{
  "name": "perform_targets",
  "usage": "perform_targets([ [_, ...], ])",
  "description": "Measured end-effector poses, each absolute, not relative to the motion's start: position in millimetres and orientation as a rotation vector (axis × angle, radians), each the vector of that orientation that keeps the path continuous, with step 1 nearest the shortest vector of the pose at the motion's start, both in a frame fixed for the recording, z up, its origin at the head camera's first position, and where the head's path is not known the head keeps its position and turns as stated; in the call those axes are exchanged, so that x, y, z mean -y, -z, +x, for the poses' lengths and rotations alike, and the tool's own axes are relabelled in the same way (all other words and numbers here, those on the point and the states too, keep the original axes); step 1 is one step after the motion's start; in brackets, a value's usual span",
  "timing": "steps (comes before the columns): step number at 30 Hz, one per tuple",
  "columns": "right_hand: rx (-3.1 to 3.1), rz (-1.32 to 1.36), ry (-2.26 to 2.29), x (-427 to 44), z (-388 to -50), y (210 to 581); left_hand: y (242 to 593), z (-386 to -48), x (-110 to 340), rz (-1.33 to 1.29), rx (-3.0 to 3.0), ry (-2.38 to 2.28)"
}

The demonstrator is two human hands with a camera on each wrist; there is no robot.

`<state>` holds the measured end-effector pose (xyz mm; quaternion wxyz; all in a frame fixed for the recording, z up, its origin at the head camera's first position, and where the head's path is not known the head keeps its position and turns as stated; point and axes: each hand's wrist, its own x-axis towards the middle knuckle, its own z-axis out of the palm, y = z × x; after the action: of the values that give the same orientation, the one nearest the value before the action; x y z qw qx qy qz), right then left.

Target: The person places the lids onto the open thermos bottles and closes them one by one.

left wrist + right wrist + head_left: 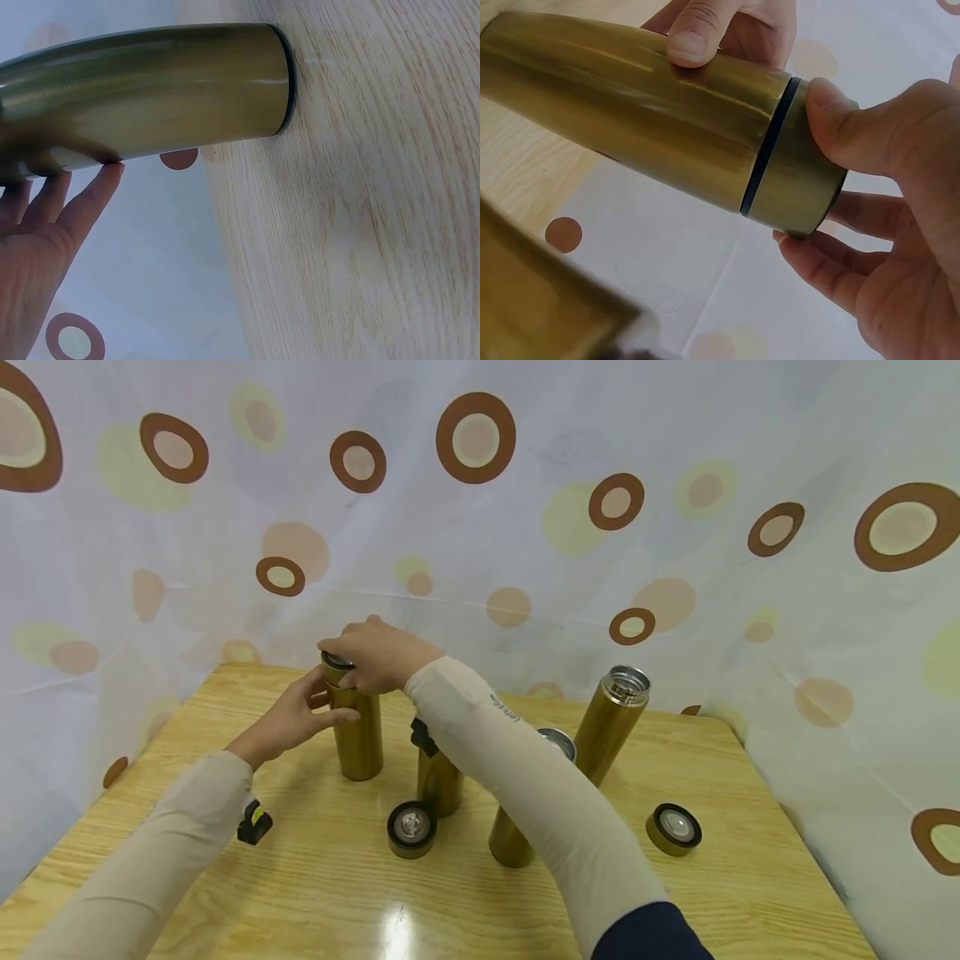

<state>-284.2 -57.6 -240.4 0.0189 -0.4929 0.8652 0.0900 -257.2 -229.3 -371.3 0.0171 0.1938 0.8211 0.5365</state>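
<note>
At the left of the table a gold thermos bottle [360, 747] stands upright. My left hand [291, 720] holds its upper body, with the thumb on the near side. The left wrist view shows several fingertips [101, 187] against the bottle's side. On top sits a gold lid [799, 165] with a dark band between it and the body. My right hand [386, 656] grips this lid from above, thumb on one side and fingers on the other. How tightly the lid is screwed cannot be told.
Right of it stand a second bottle [441, 783], its top hidden by the right arm, a third open bottle [512, 839] partly behind the sleeve, and an open bottle [609, 722] farther back. Two loose lids [412, 829] lie on the wooden table [315, 893]. A patterned curtain hangs behind.
</note>
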Motion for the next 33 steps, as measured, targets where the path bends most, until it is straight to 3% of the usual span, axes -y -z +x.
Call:
perform_targets([
  [33,-2.805,-1.374,-0.150,60.0,-275.3,246.5,372.3,-254.1,228.9,0.583,-2.580,-1.635],
])
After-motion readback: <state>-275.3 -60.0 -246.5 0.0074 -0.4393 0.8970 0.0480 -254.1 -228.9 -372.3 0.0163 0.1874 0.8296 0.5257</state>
